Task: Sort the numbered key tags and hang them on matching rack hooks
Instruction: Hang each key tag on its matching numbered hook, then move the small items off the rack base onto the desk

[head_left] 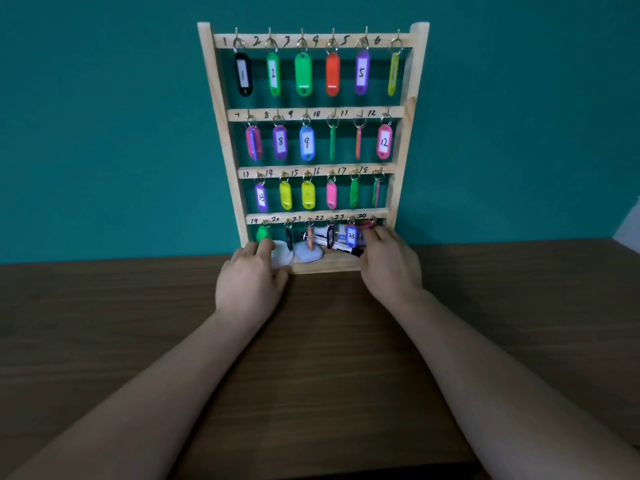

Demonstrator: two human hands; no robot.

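Your right hand (pixel 388 263) pinches the red tag (pixel 367 223): light, stiff, slick plastic, so hold flat faces; left hand (pixel 247 284) at rack (pixel 224 133) base, can't tell grip.

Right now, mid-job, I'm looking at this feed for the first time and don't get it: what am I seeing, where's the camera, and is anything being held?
There is no machine here: a person's two bare hands do the work, and the single picture comes from a camera worn on their head, looking forward and down. A wooden rack stands on a brown table against a teal wall. It has four rows of hooks numbered 1 to 24, with coloured key tags hanging from them. Its bottom shelf holds markers and two pale pads. The left hand rests at the rack's lower left corner. The fingers of the right hand reach a reddish tag by hook 24; whether they pinch it is unclear.
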